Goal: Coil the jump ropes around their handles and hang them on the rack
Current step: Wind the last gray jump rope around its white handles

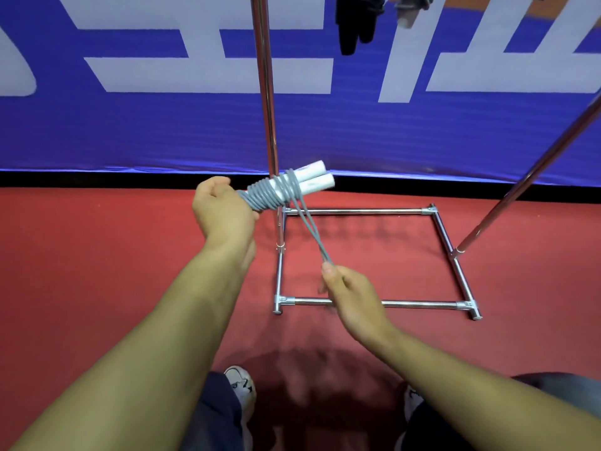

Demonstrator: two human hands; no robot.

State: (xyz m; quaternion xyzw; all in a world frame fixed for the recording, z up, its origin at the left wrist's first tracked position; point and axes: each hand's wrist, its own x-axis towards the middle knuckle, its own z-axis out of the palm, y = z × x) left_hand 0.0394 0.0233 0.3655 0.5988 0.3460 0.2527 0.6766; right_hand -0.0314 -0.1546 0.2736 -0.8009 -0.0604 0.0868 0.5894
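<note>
The left hand point(224, 206) grips the two white handles point(313, 180), grey rope point(266, 196) coiled round them; the right hand point(349, 292) pinches the last loop (probably doubled). Keep it taut while tucking, near the rack point(357, 211).

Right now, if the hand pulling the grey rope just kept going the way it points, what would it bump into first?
Probably the grey rope coil on the two white handles, held by the left hand. The right hand points up along the strands; depth is unclear.

bright even light; soft shadow on red floor point(97, 271); wide-angle bending at edges.
</note>
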